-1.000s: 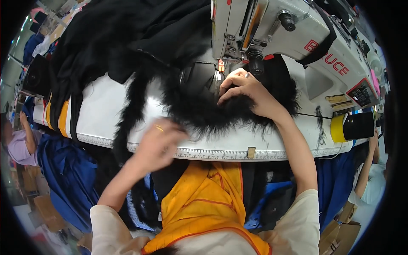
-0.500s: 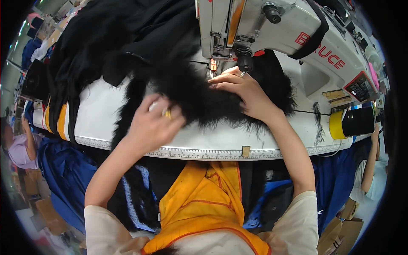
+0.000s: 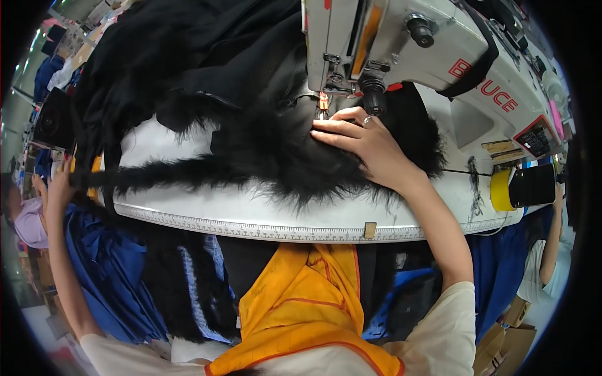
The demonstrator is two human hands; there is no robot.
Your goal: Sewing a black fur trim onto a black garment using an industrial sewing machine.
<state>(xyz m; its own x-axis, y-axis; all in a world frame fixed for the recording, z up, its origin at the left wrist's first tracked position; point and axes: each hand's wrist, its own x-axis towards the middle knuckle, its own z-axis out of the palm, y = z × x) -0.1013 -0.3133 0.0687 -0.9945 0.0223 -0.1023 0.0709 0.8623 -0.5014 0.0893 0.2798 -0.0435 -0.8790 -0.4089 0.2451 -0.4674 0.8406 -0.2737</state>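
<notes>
My left hand is at the far left edge of the table, fingers closed on the end of a black fur strip stretched across the white top. My right hand lies with fingers extended on black fabric just beside the presser foot of the sewing machine. Black fur trim fringes the fabric below and right of that hand. More black cloth is piled behind.
The table's edge carries a measuring tape. A yellow tape roll sits at right. Blue garments hang below. Co-workers appear at both sides, with cardboard boxes at lower right and a black speaker at left.
My left hand has swung from the middle out to the far left, drawing the fur strip horizontal. My right hand stays by the presser foot, fingers now flatter.
</notes>
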